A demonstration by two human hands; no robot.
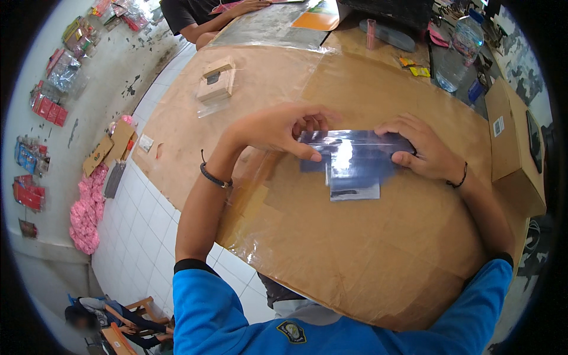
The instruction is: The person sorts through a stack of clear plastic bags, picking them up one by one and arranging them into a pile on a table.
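While bagged goods (48, 111) hung along the wall at the far left, a pink bundle (87, 207) was noted at the foot of that wall, beside the white tiled floor (139, 219). Next to the right, a stack of tan cards (216, 90) lay toward the far left side of the brown worktop (331, 254), with clear film at its near edge. The left hand (290, 131), a dark band (216, 179) at its wrist, was at the left end of the clear plastic sheets (355, 145). Its thumb touched them; its fingers arched above, set apart from the thumb, and whether they gripped could not be told. The clear plastic sheets were located between the two hands, glossy and bluish, with a smaller clear piece (355, 192) showing at their near side. The right hand (423, 145) held the right end, its fingers bent over the far edge and its thumb drawn in close. Beyond it lay yellow packets (419, 71). Farther right were a clear bottle (458, 54) with a blue cap and a cardboard box (510, 133).
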